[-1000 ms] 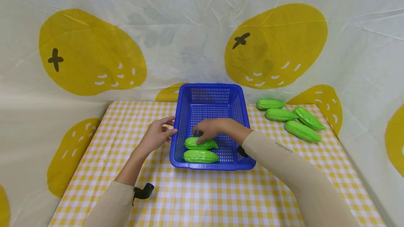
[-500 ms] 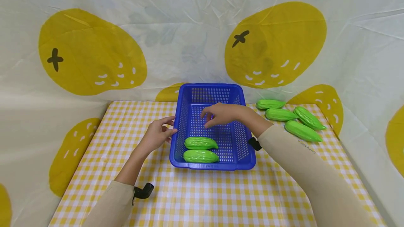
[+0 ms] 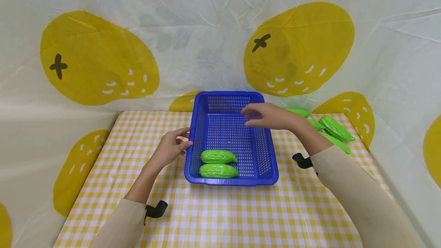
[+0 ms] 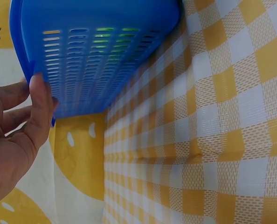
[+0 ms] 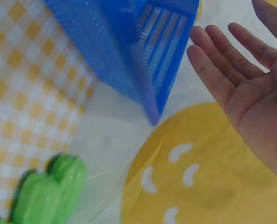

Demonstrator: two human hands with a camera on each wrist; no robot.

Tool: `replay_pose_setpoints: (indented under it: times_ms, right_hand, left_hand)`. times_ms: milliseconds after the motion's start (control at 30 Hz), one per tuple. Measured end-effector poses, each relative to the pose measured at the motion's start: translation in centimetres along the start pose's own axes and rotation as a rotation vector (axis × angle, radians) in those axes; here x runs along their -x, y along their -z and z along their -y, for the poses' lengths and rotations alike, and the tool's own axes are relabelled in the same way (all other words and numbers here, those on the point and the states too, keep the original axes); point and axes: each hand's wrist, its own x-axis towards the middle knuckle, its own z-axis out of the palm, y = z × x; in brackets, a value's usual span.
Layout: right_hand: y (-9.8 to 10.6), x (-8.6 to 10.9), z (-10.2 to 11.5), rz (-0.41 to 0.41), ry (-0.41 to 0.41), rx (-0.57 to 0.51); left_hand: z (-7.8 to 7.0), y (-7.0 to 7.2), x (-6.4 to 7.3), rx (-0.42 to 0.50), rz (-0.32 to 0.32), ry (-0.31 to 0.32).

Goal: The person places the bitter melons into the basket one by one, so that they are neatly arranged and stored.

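My left hand (image 3: 171, 146) holds the left rim of a blue plastic basket (image 3: 190, 163), fingertips at its edge. In the left wrist view, fingers (image 4: 38, 105) lie against the outside of the rim. Two shiny green bitter gourds lie side by side at the basket's near end, the front gourd (image 3: 219, 171) close to the near wall and the other gourd (image 3: 218, 156) just behind it. My right hand (image 3: 270, 116) is over the basket's right rim at the far end, fingers loosely bent and holding nothing. In the right wrist view its palm (image 5: 264, 98) shows bare.
Several more bitter gourds (image 3: 336, 128) lie at the table's back right, partly hidden by my right hand and forearm. A yellow checked cloth (image 3: 220, 217) covers the table. Behind it hangs a pale curtain (image 3: 203, 49) printed with big yellow fruit.
My right hand has left the rear gourd in the basket, risen and moved right to the far right rim. The two gourds lie where they were. My left hand has stayed at the rim.
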Motion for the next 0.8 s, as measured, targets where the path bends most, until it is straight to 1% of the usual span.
replay_pose_setpoints:
  times_ms: [200, 333, 433, 633, 800]
  right_hand:
    - [-0.1, 3.0, -2.3, -0.130, -0.045, -0.150]
    - [-0.2, 4.9, -3.7, -0.190, -0.089, -0.212]
    - [-0.4, 6.2, -4.7, -0.237, -0.113, -0.226]
    - [-0.8, 8.5, -7.0, -0.337, -0.144, -0.196]
    - [-1.0, 10.6, -8.7, -0.425, -0.183, -0.159]
  left_hand:
    - [0.2, 0.1, 0.0, 0.010, 0.005, -0.003]
    - [0.2, 0.1, -0.1, 0.006, 0.005, 0.003]
    - [0.2, 0.1, 0.0, 0.007, 0.004, 0.008]
    - [0.2, 0.0, 0.0, 0.018, 0.003, 0.001]
    - [0.2, 0.0, 0.0, 0.004, -0.003, 0.002]
